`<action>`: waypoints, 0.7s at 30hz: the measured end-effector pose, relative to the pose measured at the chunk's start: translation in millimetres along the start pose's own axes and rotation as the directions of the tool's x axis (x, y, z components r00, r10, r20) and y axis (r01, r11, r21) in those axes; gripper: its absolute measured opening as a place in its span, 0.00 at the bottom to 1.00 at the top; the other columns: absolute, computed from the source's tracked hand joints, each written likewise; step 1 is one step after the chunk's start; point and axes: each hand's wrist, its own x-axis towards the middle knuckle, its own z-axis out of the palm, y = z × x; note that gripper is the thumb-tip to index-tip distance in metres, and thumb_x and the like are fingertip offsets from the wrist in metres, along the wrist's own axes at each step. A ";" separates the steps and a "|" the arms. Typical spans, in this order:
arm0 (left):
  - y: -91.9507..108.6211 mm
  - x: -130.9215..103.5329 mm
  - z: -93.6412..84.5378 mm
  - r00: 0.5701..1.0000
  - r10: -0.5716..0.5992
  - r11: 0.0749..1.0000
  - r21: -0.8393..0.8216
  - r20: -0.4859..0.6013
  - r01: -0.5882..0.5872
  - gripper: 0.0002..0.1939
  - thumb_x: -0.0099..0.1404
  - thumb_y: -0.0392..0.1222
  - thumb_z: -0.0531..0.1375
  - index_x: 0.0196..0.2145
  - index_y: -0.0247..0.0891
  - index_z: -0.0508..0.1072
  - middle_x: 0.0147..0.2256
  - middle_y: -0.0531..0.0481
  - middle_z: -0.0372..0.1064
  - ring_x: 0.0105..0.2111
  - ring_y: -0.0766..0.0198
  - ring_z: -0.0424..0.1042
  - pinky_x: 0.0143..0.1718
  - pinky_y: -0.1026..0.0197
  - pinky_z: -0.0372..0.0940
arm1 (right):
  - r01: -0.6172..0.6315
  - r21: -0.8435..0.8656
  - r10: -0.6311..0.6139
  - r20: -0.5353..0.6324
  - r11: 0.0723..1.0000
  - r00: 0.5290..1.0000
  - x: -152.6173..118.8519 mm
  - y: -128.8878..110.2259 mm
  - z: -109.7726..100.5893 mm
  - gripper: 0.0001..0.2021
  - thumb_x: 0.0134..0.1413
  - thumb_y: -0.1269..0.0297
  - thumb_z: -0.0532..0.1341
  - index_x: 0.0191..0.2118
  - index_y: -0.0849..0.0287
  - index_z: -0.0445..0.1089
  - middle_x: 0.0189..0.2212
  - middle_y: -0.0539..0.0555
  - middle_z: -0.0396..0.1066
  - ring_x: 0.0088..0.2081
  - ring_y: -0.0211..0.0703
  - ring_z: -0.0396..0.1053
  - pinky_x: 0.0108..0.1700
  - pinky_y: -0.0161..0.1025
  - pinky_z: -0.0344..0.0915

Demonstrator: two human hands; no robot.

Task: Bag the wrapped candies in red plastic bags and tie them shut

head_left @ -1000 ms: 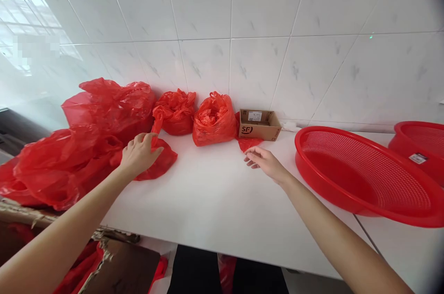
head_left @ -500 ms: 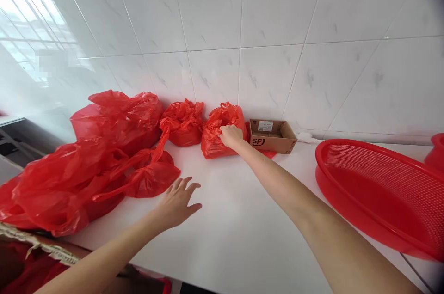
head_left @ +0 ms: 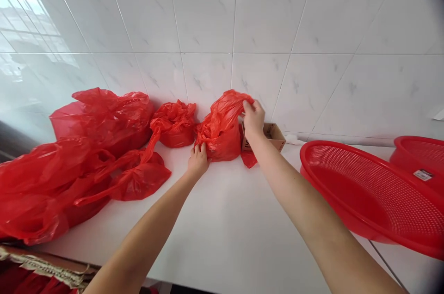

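A filled red plastic bag sits on the white tabletop against the tiled wall. My right hand pinches the loose upper part of this bag and holds it stretched up and to the right. At the bag's lower left side is my left hand, its fingers closed on the plastic. Just right of the bag stands an open cardboard box, partly hidden behind my right hand and forearm. What the bag contains is hidden.
Left of it stands another red bag, with a small knotted bag and large red bags farther left. Red plastic baskets take up the right side. A cardboard carton with red contents is at the lower left.
My left hand has moved up and right from above the table to the bag's side. My right hand has drawn the bag's top up and to the right. The view has shifted slightly.
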 end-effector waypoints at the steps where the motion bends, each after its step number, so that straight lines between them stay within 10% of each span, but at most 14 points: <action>1: -0.1 -0.5 1.4 1.000 -0.013 1.000 -0.029 -0.022 0.012 0.36 0.58 0.37 0.63 0.62 0.34 0.56 0.61 0.27 0.54 0.62 0.37 0.53 0.56 0.40 0.57 | -0.002 0.192 0.019 -0.088 0.981 0.996 0.6 -6.3 -9.9 0.15 0.64 0.56 0.46 0.48 0.56 0.64 0.47 0.54 0.70 0.48 0.41 0.67 0.45 0.38 0.65; 4: 6.0 0.2 -6.6 0.994 -0.045 0.989 -0.143 -0.104 0.030 0.40 0.55 0.37 0.65 0.62 0.35 0.56 0.63 0.28 0.49 0.64 0.37 0.49 0.59 0.38 0.52 | 0.047 0.591 0.075 -0.180 0.805 0.981 -12.8 -22.4 -39.3 0.11 0.53 0.55 0.60 0.39 0.54 0.66 0.42 0.48 0.70 0.43 0.38 0.69 0.41 0.35 0.67; 8: 31.8 -23.6 -39.7 0.971 -0.074 0.943 -0.333 -0.228 -0.007 0.32 0.65 0.44 0.57 0.64 0.37 0.52 0.64 0.33 0.49 0.66 0.47 0.48 0.63 0.44 0.50 | -0.040 0.703 0.188 -0.135 0.710 0.973 -60.2 -22.6 -72.7 0.09 0.50 0.58 0.61 0.38 0.52 0.68 0.38 0.46 0.71 0.38 0.36 0.69 0.37 0.34 0.66; 13: 94.9 -132.9 -57.0 0.988 0.027 0.631 -0.764 -0.153 -0.135 0.26 0.71 0.55 0.44 0.65 0.54 0.50 0.66 0.45 0.50 0.61 0.52 0.59 0.54 0.47 0.64 | -0.172 0.436 0.257 -0.144 0.884 0.956 -131.3 -2.5 -80.8 0.09 0.53 0.59 0.60 0.39 0.55 0.72 0.36 0.50 0.73 0.39 0.42 0.70 0.40 0.37 0.66; 17: 122.7 -198.4 -30.2 0.990 0.136 0.782 -0.609 -0.046 -0.135 0.44 0.55 0.45 0.66 0.66 0.54 0.51 0.69 0.47 0.35 0.67 0.46 0.45 0.58 0.44 0.58 | -0.138 0.208 0.155 -0.071 0.968 0.985 -175.0 -4.6 -73.4 0.11 0.58 0.58 0.56 0.41 0.57 0.72 0.38 0.52 0.74 0.40 0.43 0.69 0.44 0.39 0.65; 21: 90.6 -200.3 -21.0 0.988 -0.003 0.802 -0.590 0.155 0.094 0.20 0.59 0.39 0.59 0.50 0.42 0.74 0.56 0.43 0.65 0.53 0.51 0.68 0.48 0.53 0.66 | -0.277 0.186 0.287 -0.028 0.943 0.958 -193.6 -5.1 -94.5 0.13 0.56 0.55 0.58 0.41 0.57 0.71 0.28 0.50 0.71 0.29 0.40 0.65 0.32 0.36 0.62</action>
